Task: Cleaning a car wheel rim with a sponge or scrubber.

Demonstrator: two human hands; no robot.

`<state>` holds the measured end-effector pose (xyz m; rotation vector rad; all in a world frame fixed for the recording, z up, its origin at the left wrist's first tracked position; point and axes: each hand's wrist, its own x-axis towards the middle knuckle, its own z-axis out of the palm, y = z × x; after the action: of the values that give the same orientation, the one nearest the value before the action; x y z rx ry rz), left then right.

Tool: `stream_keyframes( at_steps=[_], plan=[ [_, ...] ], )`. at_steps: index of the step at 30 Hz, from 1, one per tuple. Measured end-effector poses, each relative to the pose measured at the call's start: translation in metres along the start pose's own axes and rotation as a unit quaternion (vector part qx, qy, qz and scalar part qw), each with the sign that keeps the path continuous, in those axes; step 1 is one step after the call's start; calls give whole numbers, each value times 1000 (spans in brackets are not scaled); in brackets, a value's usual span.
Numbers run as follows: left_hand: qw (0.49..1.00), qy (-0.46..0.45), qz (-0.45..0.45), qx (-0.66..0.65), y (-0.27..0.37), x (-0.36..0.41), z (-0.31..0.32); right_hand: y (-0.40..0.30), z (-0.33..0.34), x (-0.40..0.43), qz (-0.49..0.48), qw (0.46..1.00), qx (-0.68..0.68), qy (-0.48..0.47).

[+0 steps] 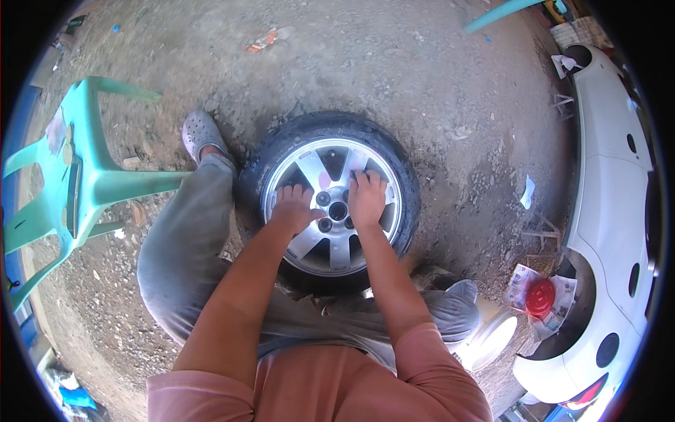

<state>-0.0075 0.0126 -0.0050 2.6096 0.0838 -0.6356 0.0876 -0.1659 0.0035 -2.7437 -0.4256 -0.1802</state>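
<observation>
An alloy wheel rim with a black tyre around it lies flat on the ground before me. My left hand rests on the left part of the rim, its thumb spread towards the hub hole. Over an upper right spoke, my right hand lies with bent fingers. A small dark edge shows by its fingertips; whether that is a held piece or part of the wheel's dark gap is unclear. Several lug holes ring the hub. Pinkish patches mark the upper spokes.
A turquoise plastic chair stands at the left, with a dark flat object on it. A white car body lines the right side. Near its wheel arch, a red round object sits on newspaper. A pale bucket is beside my knee.
</observation>
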Motion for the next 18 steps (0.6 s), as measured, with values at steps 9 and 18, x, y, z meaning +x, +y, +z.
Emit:
stream_keyframes(
  at_steps=[9, 18],
  plan=[
    [1000, -4, 2, -7, -3, 0, 3, -5, 9, -4, 1, 999, -27, 30],
    [1000, -23, -8, -12, -1, 0, -2, 0, 7, -12, -21, 1000, -15, 11]
  ],
)
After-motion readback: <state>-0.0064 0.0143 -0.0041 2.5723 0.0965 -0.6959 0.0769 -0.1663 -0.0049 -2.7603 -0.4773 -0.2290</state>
